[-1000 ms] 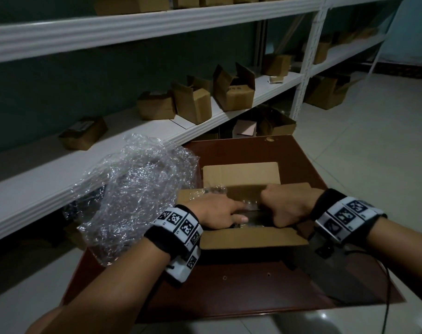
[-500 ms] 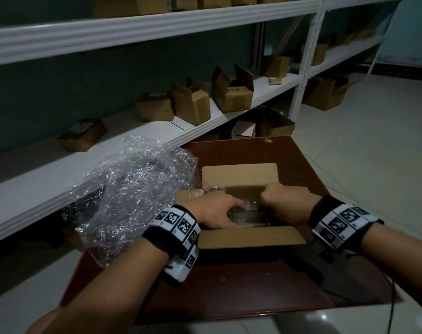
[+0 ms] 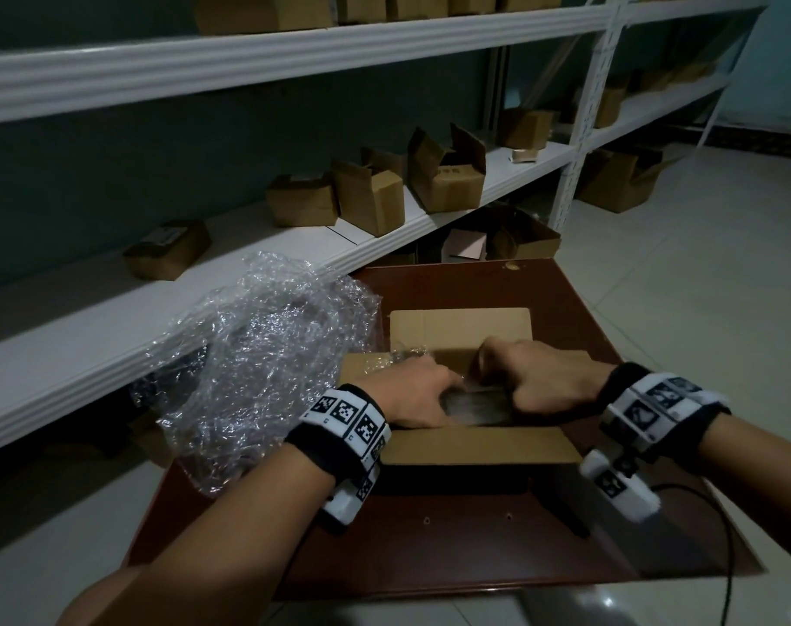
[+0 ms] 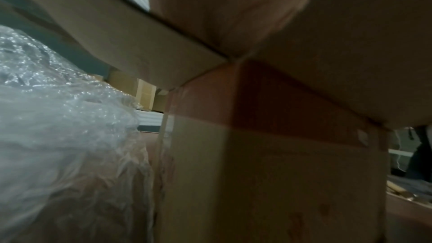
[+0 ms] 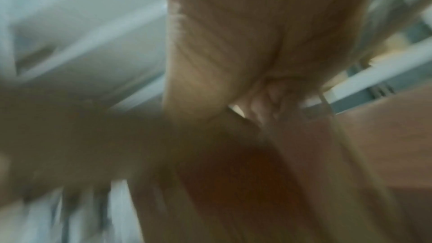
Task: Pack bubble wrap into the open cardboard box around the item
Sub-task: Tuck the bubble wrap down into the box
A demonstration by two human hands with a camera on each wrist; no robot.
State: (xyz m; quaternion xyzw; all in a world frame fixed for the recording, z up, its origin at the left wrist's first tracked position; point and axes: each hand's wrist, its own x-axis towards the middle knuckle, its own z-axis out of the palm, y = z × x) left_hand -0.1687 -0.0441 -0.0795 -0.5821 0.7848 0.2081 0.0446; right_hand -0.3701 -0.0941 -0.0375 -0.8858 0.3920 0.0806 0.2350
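Head view: left hand (image 3: pixel 411 395) and right hand (image 3: pixel 547 381) both down inside open box (image 3: pixel 475 445) on table (image 3: pixel 475 548), fingers curled over wrap around item; whether gripping or just pressing, cannot tell. Step: tucking padding in. Next, likely: take more from bubble wrap (image 3: pixel 258 368) heap just left of box.

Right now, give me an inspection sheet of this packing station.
Surface: dark red-brown table, low beside shelving.
Job's things: open cardboard box; bubble wrap pile at its left; item inside mostly hidden.
Clutter: nothing seen on the table.
Grippers: left hand and right hand both reach into the box; grips hidden.
Cables: black cable from the right wrist.
Surroundings: white shelves holding small cardboard boxes; tiled floor.
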